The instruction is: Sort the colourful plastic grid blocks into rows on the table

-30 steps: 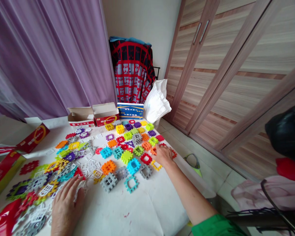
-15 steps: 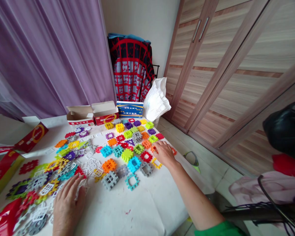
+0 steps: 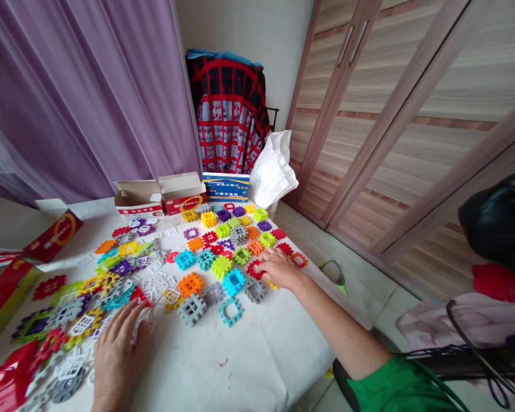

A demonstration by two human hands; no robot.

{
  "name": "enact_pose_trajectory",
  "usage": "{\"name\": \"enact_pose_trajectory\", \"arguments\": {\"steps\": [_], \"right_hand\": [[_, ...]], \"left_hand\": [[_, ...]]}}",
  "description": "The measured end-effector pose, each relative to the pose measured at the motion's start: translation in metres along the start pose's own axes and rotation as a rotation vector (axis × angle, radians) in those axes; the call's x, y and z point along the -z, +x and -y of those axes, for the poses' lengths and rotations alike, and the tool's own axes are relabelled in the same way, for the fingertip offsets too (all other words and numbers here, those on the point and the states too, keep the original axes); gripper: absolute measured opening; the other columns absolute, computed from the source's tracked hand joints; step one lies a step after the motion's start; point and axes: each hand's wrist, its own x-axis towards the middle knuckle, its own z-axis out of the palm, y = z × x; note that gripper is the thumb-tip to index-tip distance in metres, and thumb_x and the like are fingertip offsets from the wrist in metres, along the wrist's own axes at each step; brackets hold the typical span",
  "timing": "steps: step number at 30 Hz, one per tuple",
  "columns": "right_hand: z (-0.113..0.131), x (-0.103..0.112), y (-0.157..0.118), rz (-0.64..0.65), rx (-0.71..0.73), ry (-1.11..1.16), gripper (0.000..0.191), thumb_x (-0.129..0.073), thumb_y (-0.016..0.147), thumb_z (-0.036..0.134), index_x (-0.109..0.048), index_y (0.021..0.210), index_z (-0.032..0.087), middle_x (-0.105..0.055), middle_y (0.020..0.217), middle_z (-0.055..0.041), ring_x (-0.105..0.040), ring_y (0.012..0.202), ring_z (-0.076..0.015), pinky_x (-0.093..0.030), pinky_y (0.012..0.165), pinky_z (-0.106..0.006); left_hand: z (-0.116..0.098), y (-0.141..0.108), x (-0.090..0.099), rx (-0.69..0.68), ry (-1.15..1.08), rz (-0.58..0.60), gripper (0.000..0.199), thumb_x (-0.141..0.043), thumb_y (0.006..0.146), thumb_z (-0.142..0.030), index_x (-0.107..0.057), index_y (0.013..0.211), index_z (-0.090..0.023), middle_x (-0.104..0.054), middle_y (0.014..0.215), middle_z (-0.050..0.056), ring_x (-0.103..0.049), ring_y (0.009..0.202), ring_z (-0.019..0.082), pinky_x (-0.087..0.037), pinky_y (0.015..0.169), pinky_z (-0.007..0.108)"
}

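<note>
My left hand (image 3: pixel 121 349) rests on the table (image 3: pixel 240 366) at the near left, fingers apart, beside white lattice pieces (image 3: pixel 157 288) and a red piece (image 3: pixel 139 295). My right hand (image 3: pixel 278 268) reaches over the right side, its fingertips at a red square frame (image 3: pixel 254 269); whether it grips the frame is hard to tell. A yellow frame (image 3: pixel 271 284) is partly under that hand. Near it lie a grey cube (image 3: pixel 254 290), a light blue cube (image 3: pixel 234 281) and an orange frame (image 3: pixel 299 260). A teal frame (image 3: pixel 230 312) lies nearer to me.
Several open boxes stand at the back, one red and white (image 3: pixel 138 200), and a blue box (image 3: pixel 226 187) beside a white bag (image 3: pixel 273 171). Loose coloured pieces cover the left of the table, with a red plastic object (image 3: pixel 9 375). A wardrobe (image 3: pixel 369 137) stands beyond the right edge.
My right hand has moved left and slightly nearer, from the orange pieces to the red frame, uncovering red and orange pieces at the right edge. My left hand has hardly moved.
</note>
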Motion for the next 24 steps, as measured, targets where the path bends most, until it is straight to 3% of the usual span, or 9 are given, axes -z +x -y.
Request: {"name": "enact_pose_trajectory", "arguments": {"steps": [9, 16, 20, 24], "right_hand": [[0.007, 0.015, 0.006, 0.098, 0.021, -0.073, 0.022, -0.055, 0.086, 0.021, -0.076, 0.085, 0.026, -0.064, 0.096, -0.0064, -0.05, 0.103, -0.0248, -0.037, 0.092, -0.038], [0.001, 0.019, 0.008, 0.091, 0.035, 0.007, 0.02, -0.058, 0.08, 0.016, -0.075, 0.086, 0.026, -0.066, 0.1, -0.0057, -0.051, 0.105, -0.0245, -0.035, 0.095, -0.038], [0.003, 0.032, 0.018, 0.01, 0.036, 0.02, 0.021, -0.058, 0.08, 0.015, -0.071, 0.095, 0.022, -0.066, 0.106, -0.0073, -0.051, 0.106, -0.0242, -0.036, 0.091, -0.036], [0.013, 0.041, 0.042, -0.013, 0.139, 0.013, 0.039, -0.06, 0.075, 0.007, -0.064, 0.111, 0.021, -0.064, 0.116, -0.007, -0.049, 0.112, -0.023, -0.035, 0.093, -0.035]], "left_hand": [[-0.004, 0.001, 0.0, -0.02, 0.024, -0.016, 0.033, -0.043, 0.094, -0.033, -0.055, 0.123, -0.024, -0.065, 0.119, 0.014, -0.061, 0.109, 0.033, -0.05, 0.092, 0.049], [-0.004, 0.0, 0.001, 0.018, 0.009, -0.003, 0.036, -0.042, 0.093, -0.032, -0.054, 0.127, -0.027, -0.065, 0.119, 0.011, -0.06, 0.11, 0.031, -0.049, 0.092, 0.048], [-0.004, -0.001, 0.001, 0.025, 0.014, 0.015, 0.036, -0.043, 0.093, -0.031, -0.055, 0.126, -0.026, -0.065, 0.12, 0.012, -0.059, 0.113, 0.032, -0.048, 0.094, 0.049], [-0.004, -0.001, 0.0, 0.029, 0.017, 0.008, 0.034, -0.043, 0.093, -0.032, -0.056, 0.124, -0.026, -0.066, 0.118, 0.011, -0.06, 0.112, 0.032, -0.048, 0.094, 0.049]]}}
